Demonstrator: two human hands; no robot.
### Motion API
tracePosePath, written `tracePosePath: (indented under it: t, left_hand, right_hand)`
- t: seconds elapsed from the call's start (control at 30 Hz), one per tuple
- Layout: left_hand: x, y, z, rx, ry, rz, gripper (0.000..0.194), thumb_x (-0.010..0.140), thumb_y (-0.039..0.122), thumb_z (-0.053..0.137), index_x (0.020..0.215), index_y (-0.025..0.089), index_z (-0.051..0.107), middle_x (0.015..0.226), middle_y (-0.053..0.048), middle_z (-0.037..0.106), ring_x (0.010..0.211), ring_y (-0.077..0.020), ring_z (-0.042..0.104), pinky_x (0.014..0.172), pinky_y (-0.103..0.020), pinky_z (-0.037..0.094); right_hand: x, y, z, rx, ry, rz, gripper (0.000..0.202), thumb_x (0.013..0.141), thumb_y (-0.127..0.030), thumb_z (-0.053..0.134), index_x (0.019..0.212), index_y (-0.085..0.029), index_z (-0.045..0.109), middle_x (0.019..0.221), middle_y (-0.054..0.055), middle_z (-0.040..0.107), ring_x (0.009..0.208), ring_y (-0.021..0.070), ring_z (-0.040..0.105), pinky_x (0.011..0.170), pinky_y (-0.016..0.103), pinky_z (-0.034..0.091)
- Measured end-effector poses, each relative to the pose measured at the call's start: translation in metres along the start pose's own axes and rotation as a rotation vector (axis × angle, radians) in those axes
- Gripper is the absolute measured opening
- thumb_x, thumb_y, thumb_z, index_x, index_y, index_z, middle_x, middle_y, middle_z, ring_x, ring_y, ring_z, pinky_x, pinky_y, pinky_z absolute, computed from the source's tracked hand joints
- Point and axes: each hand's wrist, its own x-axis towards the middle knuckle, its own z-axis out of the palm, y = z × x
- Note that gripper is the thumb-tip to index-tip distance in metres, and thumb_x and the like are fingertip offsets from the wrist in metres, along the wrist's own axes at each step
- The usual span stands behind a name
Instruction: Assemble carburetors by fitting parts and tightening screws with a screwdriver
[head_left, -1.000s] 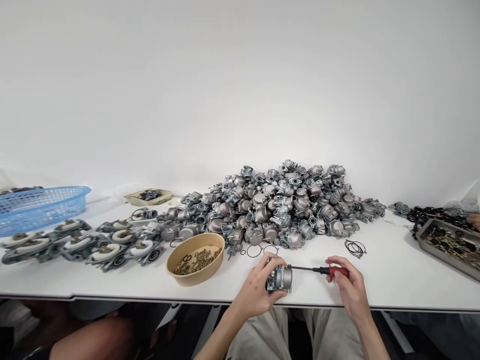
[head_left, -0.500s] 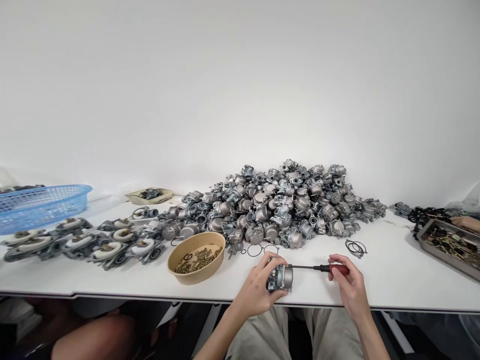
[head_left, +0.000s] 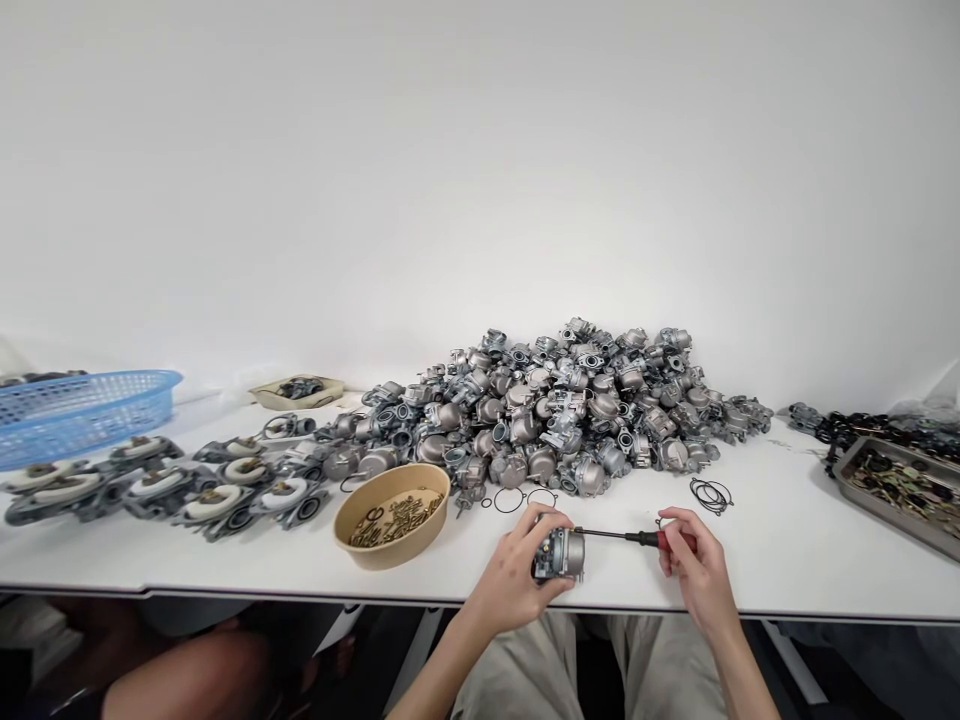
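Note:
Close to the table's front edge, my left hand [head_left: 520, 568] is closed around a grey metal carburetor [head_left: 561, 555], lying on its side with the round bowl toward the right. My right hand [head_left: 700, 570] grips the red handle of a screwdriver [head_left: 616, 535]. Its shaft runs level to the left, and the tip meets the upper edge of the bowl by my left fingertips. The exact contact at the tip is too small to make out. Just behind my right hand lie several thin black rubber rings [head_left: 710, 496].
A large heap of carburetors [head_left: 540, 410] fills the back. Left of my hands stands a tan bowl [head_left: 352, 540] of brass parts. Opened carburetor bodies [head_left: 217, 500] and a blue basket [head_left: 90, 405] are farther left. At right sits a metal tray [head_left: 892, 520] of small parts.
The fingers of my right hand have shifted slightly around the screwdriver handle. The carburetor and my left hand stay nearly in place. A person's hand by the right tray has gone out of view.

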Motion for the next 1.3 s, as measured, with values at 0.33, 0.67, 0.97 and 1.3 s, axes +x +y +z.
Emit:
tracePosePath:
  t: [0.33,0.67,0.97,1.3]
  left_hand:
    - [0.0,0.0,0.0,-0.004,-0.005,0.006,0.045,0.084,0.031,0.078,0.125,0.028,0.058,0.128,-0.01,0.059,0.112,-0.031,0.066,0.096,-0.042,0.055]
    - [-0.002,-0.001,0.001,0.003,-0.01,-0.001,0.049,0.084,0.028,0.078,0.127,0.029,0.057,0.131,-0.01,0.058,0.115,-0.0316,0.065,0.095,-0.04,0.055]
    - [-0.002,-0.001,0.001,-0.002,0.01,-0.014,0.048,0.084,0.028,0.077,0.128,0.028,0.057,0.13,-0.009,0.059,0.112,-0.03,0.066,0.098,-0.042,0.055]
    - [-0.002,0.002,0.0,0.011,0.002,0.004,0.05,0.084,0.027,0.076,0.13,0.028,0.056,0.13,-0.01,0.06,0.114,-0.031,0.066,0.094,-0.04,0.056]
  right_hand:
    - [-0.001,-0.001,-0.001,0.045,-0.016,0.012,0.047,0.071,-0.059,0.088,0.097,-0.021,0.075,0.078,0.004,0.067,0.052,0.0128,0.053,0.045,0.025,0.039]
    - [0.0,0.009,-0.004,0.037,0.001,-0.009,0.045,0.075,-0.057,0.084,0.101,-0.022,0.074,0.085,0.006,0.069,0.053,0.0137,0.054,0.042,0.025,0.039]
    - [-0.001,0.001,0.002,-0.111,0.026,0.051,0.05,0.08,-0.069,0.077,0.089,-0.02,0.07,0.059,-0.001,0.059,0.041,0.01,0.039,0.038,0.023,0.028]
    - [-0.002,0.004,-0.002,0.003,0.027,-0.091,0.044,0.075,-0.055,0.088,0.098,-0.021,0.073,0.084,0.007,0.07,0.055,0.0139,0.053,0.046,0.026,0.043]
